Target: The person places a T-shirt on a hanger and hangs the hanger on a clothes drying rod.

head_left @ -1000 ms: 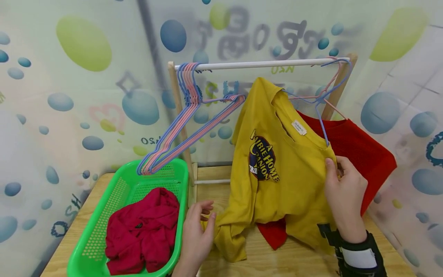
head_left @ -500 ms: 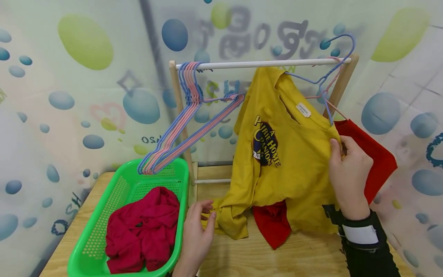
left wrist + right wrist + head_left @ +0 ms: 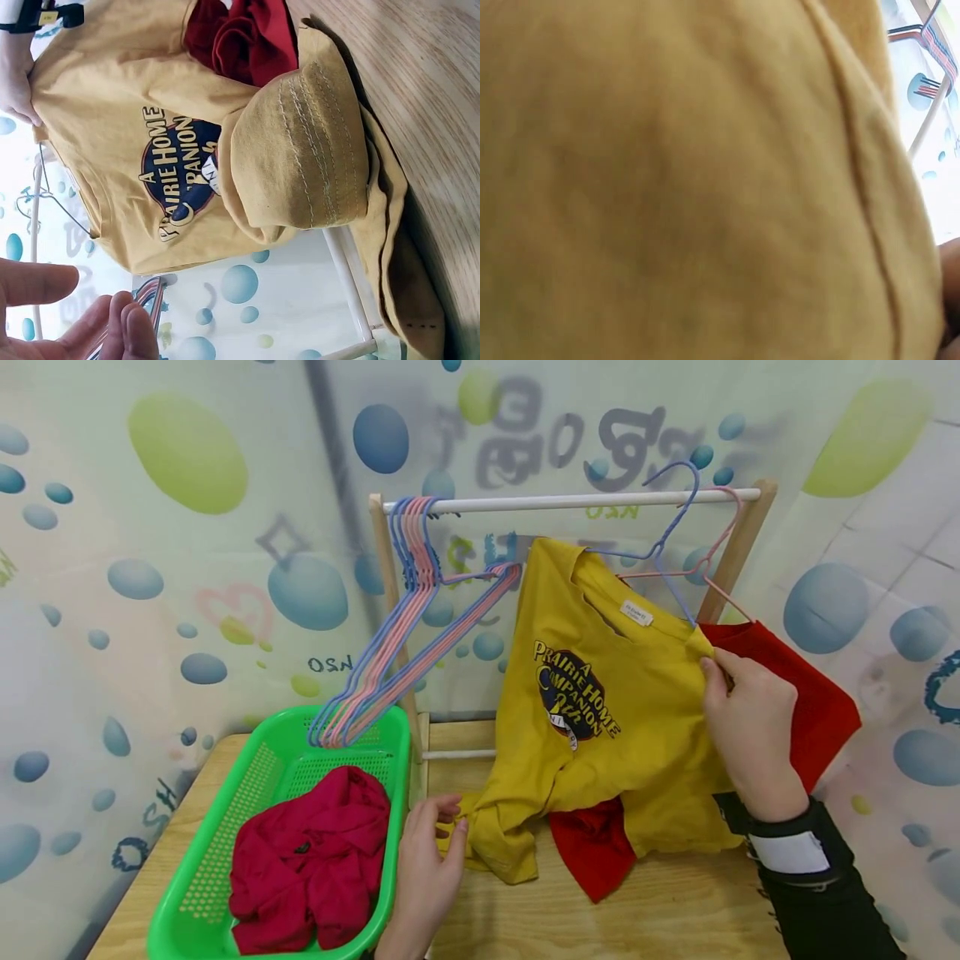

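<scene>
From the head, the right hand (image 3: 756, 727) pinches the yellow shirt (image 3: 637, 727) at one shoulder, a blue hanger (image 3: 660, 545) above it; the relaxed left hand (image 3: 429, 864) has a green basket (image 3: 401, 777) at its left. From the left wrist, thumb and fingers (image 3: 139, 330) part before the sleeve (image 3: 307, 150). From the right wrist, blurred shirt.

Bright, soft light; yellow shirt (image 3: 705, 187) blurry in right-wrist view.

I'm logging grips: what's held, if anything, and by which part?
The right hand pinches the yellow shirt by its shoulder; the left hand holds nothing.
</scene>
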The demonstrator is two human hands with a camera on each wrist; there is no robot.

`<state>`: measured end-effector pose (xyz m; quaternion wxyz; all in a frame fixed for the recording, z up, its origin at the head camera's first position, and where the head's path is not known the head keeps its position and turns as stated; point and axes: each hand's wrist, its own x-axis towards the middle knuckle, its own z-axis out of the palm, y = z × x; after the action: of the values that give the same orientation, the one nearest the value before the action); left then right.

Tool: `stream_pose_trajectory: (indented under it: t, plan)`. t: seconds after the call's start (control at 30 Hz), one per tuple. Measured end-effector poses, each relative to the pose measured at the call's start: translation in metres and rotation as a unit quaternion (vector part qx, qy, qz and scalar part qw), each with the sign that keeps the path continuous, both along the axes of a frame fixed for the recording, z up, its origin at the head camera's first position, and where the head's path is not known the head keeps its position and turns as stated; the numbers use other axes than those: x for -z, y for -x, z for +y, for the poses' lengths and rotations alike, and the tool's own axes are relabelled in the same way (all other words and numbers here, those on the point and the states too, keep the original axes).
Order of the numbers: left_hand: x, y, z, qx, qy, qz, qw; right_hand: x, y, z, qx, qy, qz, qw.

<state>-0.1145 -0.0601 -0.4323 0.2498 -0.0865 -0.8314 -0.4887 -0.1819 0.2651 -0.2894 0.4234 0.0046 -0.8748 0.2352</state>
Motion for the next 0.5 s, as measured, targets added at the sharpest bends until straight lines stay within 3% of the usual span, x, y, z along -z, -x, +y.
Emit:
stream_pose_trajectory:
  t: [0.5]
  plan:
    - [0.0038, 0.0011, -0.0006, -0.002, -0.001, -0.02, 0.9998, 0.0058, -0.0005, -0.0057, -0.006, -0.036, -0.028, 0.999]
